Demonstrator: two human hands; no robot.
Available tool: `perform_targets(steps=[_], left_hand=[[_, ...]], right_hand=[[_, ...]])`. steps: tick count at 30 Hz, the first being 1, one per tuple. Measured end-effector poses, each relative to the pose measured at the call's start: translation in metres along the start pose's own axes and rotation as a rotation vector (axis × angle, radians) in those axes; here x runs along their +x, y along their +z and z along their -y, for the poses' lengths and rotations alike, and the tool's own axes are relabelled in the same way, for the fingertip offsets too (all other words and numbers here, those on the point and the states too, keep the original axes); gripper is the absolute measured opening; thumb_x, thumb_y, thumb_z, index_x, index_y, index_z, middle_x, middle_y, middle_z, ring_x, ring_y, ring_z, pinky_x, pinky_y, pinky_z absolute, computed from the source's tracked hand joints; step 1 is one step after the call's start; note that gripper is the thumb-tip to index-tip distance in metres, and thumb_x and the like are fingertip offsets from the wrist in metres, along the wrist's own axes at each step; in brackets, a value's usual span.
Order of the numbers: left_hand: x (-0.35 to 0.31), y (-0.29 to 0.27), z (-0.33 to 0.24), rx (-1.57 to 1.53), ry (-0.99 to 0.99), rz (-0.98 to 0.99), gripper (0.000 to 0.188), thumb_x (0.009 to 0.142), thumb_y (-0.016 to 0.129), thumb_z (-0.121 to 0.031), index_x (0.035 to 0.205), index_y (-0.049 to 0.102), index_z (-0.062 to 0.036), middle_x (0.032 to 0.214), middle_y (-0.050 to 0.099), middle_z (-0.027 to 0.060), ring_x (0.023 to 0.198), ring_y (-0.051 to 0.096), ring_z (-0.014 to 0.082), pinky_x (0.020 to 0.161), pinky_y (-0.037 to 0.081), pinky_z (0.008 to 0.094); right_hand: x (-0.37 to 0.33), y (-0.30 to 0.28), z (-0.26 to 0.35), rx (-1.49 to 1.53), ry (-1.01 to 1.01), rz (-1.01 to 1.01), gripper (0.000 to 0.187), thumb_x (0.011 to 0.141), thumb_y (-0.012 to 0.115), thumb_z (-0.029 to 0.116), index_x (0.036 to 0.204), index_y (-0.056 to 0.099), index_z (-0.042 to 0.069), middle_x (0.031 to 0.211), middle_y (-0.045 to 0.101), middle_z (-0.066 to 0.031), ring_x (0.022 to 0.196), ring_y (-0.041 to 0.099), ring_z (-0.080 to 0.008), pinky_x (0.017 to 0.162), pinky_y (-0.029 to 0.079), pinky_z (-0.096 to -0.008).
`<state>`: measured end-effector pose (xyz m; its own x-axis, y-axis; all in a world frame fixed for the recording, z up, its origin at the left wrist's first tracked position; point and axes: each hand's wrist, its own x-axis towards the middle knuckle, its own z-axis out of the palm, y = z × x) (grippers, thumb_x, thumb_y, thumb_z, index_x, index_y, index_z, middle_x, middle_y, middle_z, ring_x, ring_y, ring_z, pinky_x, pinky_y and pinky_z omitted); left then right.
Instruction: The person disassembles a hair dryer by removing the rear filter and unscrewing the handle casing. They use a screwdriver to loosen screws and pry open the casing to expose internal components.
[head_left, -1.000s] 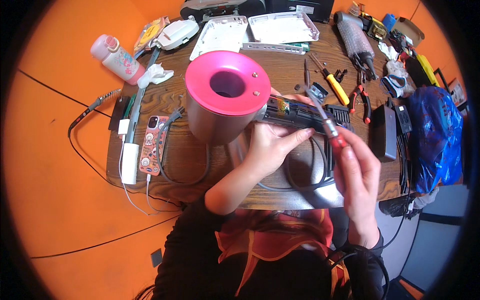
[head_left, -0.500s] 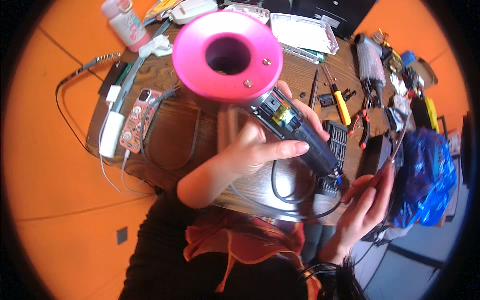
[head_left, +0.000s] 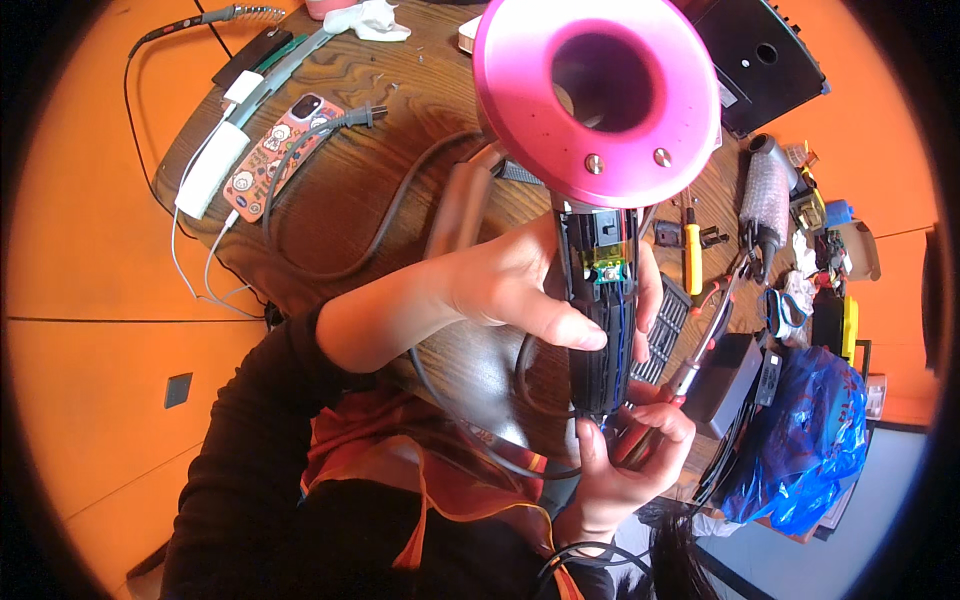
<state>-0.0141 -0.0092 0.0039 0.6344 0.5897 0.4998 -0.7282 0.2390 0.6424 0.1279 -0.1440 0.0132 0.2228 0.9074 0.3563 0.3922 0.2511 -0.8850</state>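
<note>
A hair dryer with a pink ring-shaped head (head_left: 510, 110) is raised over the table, its head away from me. The casing is off its handle (head_left: 603, 310), so a small circuit board and dark inner parts show. My left hand (head_left: 505, 285) is wrapped round this handle, thumb on the front and fingers on the far side. At the handle's lower end, thumb and fingers of my right hand (head_left: 625, 475) pinch close to a small blue wire end. A slim tool with a red grip and metal shaft (head_left: 688, 376) is also held in my right hand, shaft pointing up and right.
On the left lie a patterned phone (head_left: 280, 158), a power plug (head_left: 350, 120) and a white cylinder (head_left: 212, 170). To the right are a yellow-handled screwdriver (head_left: 692, 255), a black bit case (head_left: 664, 325), a bubble-wrapped part (head_left: 765, 205) and a blue plastic bag (head_left: 800, 435). The dryer's cord loops across the wooden table.
The hair dryer has moved right and its handle has swung from slanted to nearly upright. My right hand has come left to the handle's lower end, still with the slim tool.
</note>
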Motion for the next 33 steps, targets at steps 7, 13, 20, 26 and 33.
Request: perform_targets(steps=[7, 13, 20, 26, 33], left_hand=[[-0.001, 0.000, 0.002, -0.052, 0.032, 0.009, 0.037, 0.066, 0.061, -0.005, 0.099, 0.044, 0.0000, 0.088, 0.054, 0.0100, 0.084, 0.059, 0.0218, 0.073, 0.048, 0.0346], [-0.001, -0.002, 0.002, -0.029, 0.017, 0.021, 0.037, 0.065, 0.060, -0.006, 0.099, 0.044, 0.0004, 0.088, 0.054, 0.0097, 0.082, 0.059, 0.0211, 0.073, 0.048, 0.0335], [-0.002, 0.001, 0.002, -0.032, 0.006, -0.036, 0.035, 0.066, 0.059, -0.009, 0.098, 0.046, 0.0008, 0.088, 0.054, 0.0105, 0.081, 0.059, 0.0215, 0.074, 0.047, 0.0342], [0.003, -0.001, -0.001, -0.180, 0.031, -0.071, 0.041, 0.076, 0.050, -0.030, 0.105, 0.044, -0.0016, 0.093, 0.054, 0.0152, 0.084, 0.057, 0.0243, 0.077, 0.046, 0.0377], [0.006, 0.004, -0.003, -0.003, 0.073, -0.162, 0.043, 0.088, 0.037, -0.039, 0.117, 0.028, -0.0074, 0.093, 0.050, 0.0227, 0.082, 0.058, 0.0319, 0.071, 0.049, 0.0401]], right_hand=[[-0.004, 0.005, 0.000, -0.115, -0.086, -0.014, 0.045, 0.060, 0.069, -0.006, 0.091, 0.038, 0.005, 0.093, 0.050, -0.0127, 0.079, 0.052, -0.0151, 0.070, 0.043, -0.0253], [-0.005, 0.006, 0.001, -0.091, -0.068, -0.026, 0.045, 0.060, 0.068, -0.008, 0.090, 0.037, 0.006, 0.090, 0.050, -0.0112, 0.078, 0.050, -0.0145, 0.069, 0.043, -0.0259], [-0.004, 0.007, -0.001, -0.115, -0.084, -0.033, 0.046, 0.061, 0.068, -0.007, 0.091, 0.037, 0.007, 0.090, 0.049, -0.0101, 0.074, 0.048, -0.0119, 0.066, 0.041, -0.0244], [-0.003, 0.007, -0.002, -0.079, -0.022, -0.011, 0.044, 0.064, 0.068, -0.004, 0.094, 0.037, 0.006, 0.092, 0.047, -0.0092, 0.075, 0.048, -0.0109, 0.066, 0.041, -0.0229], [0.005, 0.013, 0.000, 0.005, 0.045, -0.103, 0.039, 0.063, 0.071, -0.001, 0.088, 0.041, 0.003, 0.085, 0.055, -0.0168, 0.074, 0.054, -0.0173, 0.070, 0.043, -0.0276]])
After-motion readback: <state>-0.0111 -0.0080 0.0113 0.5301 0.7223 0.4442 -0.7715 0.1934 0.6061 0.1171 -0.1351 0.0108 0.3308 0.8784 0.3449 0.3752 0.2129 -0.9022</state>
